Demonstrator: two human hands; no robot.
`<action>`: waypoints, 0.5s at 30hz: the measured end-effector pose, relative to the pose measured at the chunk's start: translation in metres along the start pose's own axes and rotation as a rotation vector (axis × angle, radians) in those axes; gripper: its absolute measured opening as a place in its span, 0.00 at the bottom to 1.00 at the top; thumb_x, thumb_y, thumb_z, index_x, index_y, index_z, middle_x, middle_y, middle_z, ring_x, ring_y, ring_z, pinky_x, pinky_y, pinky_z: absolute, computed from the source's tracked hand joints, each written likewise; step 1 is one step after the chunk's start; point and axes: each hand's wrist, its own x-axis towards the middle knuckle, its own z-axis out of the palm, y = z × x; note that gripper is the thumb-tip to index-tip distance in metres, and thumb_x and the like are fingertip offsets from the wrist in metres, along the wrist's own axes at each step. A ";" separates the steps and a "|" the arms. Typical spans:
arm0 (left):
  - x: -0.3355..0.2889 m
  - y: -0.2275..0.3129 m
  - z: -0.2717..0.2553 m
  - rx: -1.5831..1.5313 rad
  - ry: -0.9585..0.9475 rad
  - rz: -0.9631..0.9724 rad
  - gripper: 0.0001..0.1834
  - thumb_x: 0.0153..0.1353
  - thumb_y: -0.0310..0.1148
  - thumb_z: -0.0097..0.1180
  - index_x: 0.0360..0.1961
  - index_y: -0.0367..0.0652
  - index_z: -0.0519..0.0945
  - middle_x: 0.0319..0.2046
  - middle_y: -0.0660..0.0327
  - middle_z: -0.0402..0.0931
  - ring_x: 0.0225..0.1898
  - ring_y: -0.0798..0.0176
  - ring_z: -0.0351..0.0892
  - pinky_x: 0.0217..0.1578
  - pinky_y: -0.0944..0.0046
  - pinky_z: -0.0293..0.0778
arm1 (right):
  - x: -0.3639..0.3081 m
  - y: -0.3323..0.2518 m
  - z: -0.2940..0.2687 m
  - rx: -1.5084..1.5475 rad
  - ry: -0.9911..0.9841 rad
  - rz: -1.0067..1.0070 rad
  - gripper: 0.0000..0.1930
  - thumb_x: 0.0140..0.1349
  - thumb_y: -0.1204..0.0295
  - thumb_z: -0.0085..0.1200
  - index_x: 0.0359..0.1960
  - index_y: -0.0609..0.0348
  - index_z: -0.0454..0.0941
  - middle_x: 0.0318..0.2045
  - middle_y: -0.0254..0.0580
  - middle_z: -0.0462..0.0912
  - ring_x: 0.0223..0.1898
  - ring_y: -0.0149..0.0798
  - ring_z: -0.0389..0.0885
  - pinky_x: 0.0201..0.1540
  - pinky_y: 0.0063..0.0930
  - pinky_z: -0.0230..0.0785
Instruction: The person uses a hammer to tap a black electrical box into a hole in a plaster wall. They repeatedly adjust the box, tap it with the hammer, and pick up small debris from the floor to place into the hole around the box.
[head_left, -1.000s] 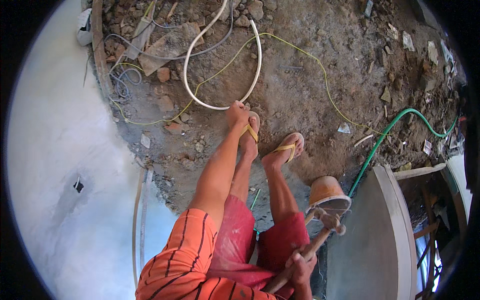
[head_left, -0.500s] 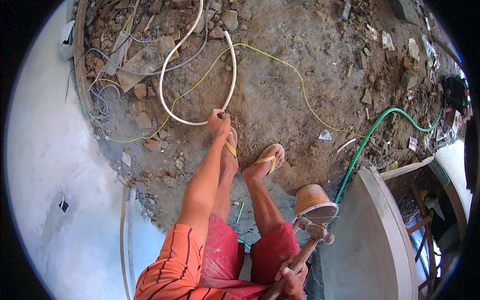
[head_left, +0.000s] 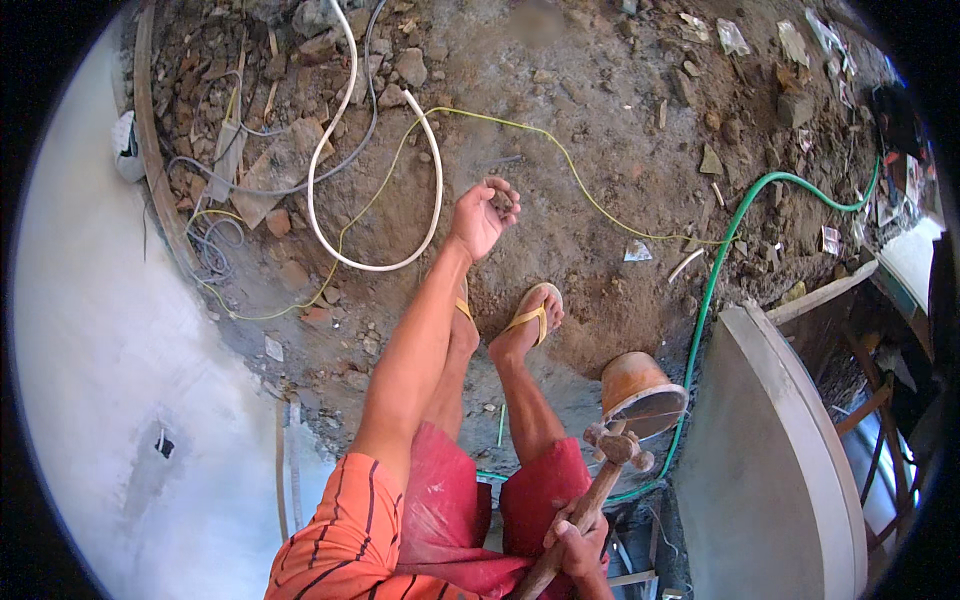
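My left hand (head_left: pixel 481 217) reaches out over the dirt ground, palm turned up. Its fingers curl round a small brownish lump (head_left: pixel 500 201), which looks like a stone or a clod of earth. Low in the view, my right hand (head_left: pixel 580 540) is closed round the wooden handle of a hammer (head_left: pixel 600 490). The hammer's dusty head points up and away, in front of an orange-brown bucket (head_left: pixel 640 388) tipped on its side. The lower end of the handle runs out of view.
A white hose (head_left: pixel 437 205) loops on the ground left of my left hand. A thin yellow cable (head_left: pixel 570 160) and a green hose (head_left: pixel 712 270) cross the dirt. Rubble (head_left: pixel 280 222) lies far left. Pale walls (head_left: pixel 110 330) stand left and right (head_left: pixel 775 470).
My left hand has swung forward and right, away from above my foot, and turned palm up, showing the lump. The right hand still grips the hammer. The view has shifted slightly.
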 end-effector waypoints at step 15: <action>-0.197 0.017 0.176 -0.317 0.096 -0.193 0.17 0.56 0.31 0.53 0.48 0.48 0.74 0.36 0.66 0.74 0.29 0.71 0.69 0.25 0.72 0.63 | -0.097 -0.077 0.039 0.081 -0.155 -0.242 0.13 0.53 0.69 0.57 0.36 0.57 0.66 0.22 0.33 0.71 0.20 0.30 0.72 0.21 0.25 0.67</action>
